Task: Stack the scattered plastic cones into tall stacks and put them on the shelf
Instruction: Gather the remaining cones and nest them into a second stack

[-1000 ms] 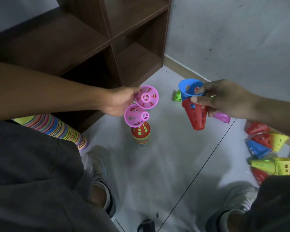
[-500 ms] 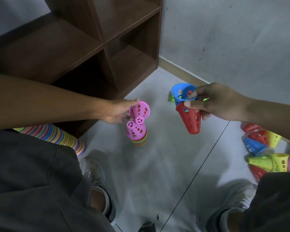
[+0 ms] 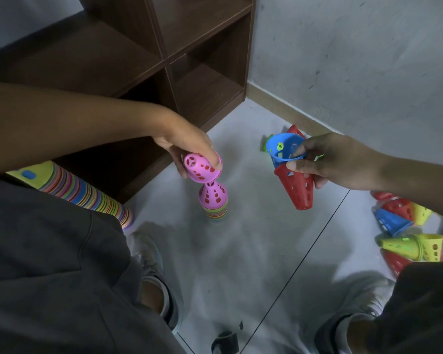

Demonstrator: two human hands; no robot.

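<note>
Two cones, left hand: the left hand (image 3: 189, 146) grips one pink cone (image 3: 201, 168) by its wide end, just above the floor stack (image 3: 214, 204); a second pink cone (image 3: 213, 194) now sits as the stack's top.
Change, head view: a second ago both pink cones were in that hand, clear of the stack, which then showed a red top; one has since been dropped on.
Meaning: the stack has grown by one, and the held pink cone looks next to go on, once turned narrow end up.
Right hand: the right hand (image 3: 335, 162) pinches a blue cone (image 3: 283, 149) and a red cone (image 3: 299, 190), held in the air near the wall side of the floor.
Long stack: a striped, many-coloured stack (image 3: 87, 191) lies tilted by the shelf's front edge, partly behind the left knee.
Loose cones: a red, blue, yellow and pink heap (image 3: 414, 231) lies at the floor's right edge; a green piece (image 3: 264, 146) peeks from behind the blue cone.
Shelf: the brown shelf (image 3: 202, 80) stands at the far left corner; no cones show in its visible compartments.
Obstacles: the person's knees and shoes (image 3: 149, 254) crowd the near floor; nothing lies between the stack and the shelf.
</note>
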